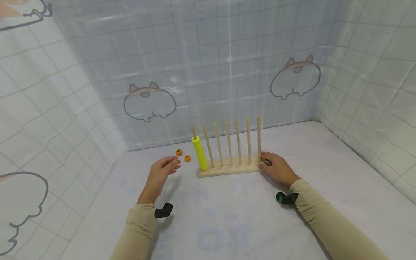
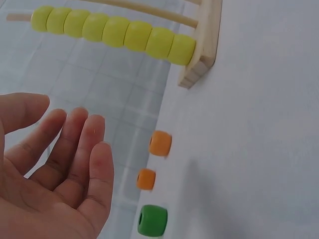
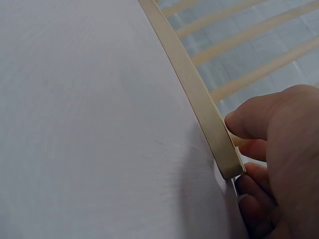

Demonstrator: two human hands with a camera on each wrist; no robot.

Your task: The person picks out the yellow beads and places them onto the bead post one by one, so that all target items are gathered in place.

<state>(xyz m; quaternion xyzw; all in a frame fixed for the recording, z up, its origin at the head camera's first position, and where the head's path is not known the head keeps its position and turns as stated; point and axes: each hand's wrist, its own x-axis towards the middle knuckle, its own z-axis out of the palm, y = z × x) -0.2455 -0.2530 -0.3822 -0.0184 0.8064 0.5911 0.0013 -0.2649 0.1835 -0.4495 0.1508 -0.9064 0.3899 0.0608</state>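
A wooden bead rack (image 1: 234, 167) stands on the table, with several upright pegs. Its leftmost peg carries a stack of yellow beads (image 1: 199, 153), and the bare tip of that peg shows above them. My right hand (image 1: 277, 169) grips the rack's right end, thumb and fingers around the base (image 3: 199, 102). To the left of the rack lie two orange beads (image 1: 187, 158). Close by, my left hand (image 2: 62, 174) is held above the table with relaxed fingers and nothing in it. A green bead (image 2: 153, 220) near the orange ones shows only in the left wrist view.
The table has a pale cloth (image 1: 221, 209). A tiled-pattern backdrop (image 1: 211, 72) with cartoon outlines rises behind the rack, and similar sheets stand at left and right. Each sleeve bears a small black device (image 1: 286, 198) at the wrist.
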